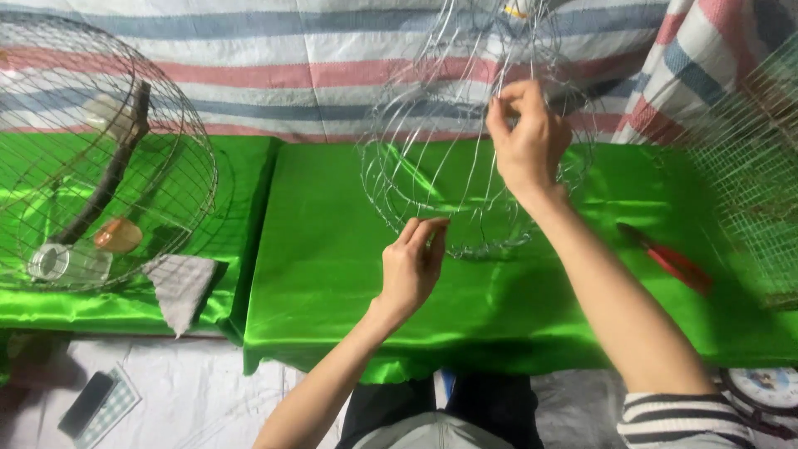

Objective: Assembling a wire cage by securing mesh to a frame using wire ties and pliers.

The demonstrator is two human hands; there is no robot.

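The scene is brightly and fairly evenly lit, seemingly from overhead. The shiny green cloth (349, 274) throws back strong white glare along its folds and front edge. Soft shadows fall under the right hand (528, 141) and forearm, and beneath the wire frame (432, 166), whose thin strands smear into a pale blur near the top. The left hand (413, 264) is slightly soft. Colours are heavily saturated. The wire cage (100, 158) at the left edge bulges a little, perhaps from lens distortion. The lower corners are dimmer.

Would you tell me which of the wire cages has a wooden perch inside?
The domed wire cage at far left; the unfinished wire frame is bare.
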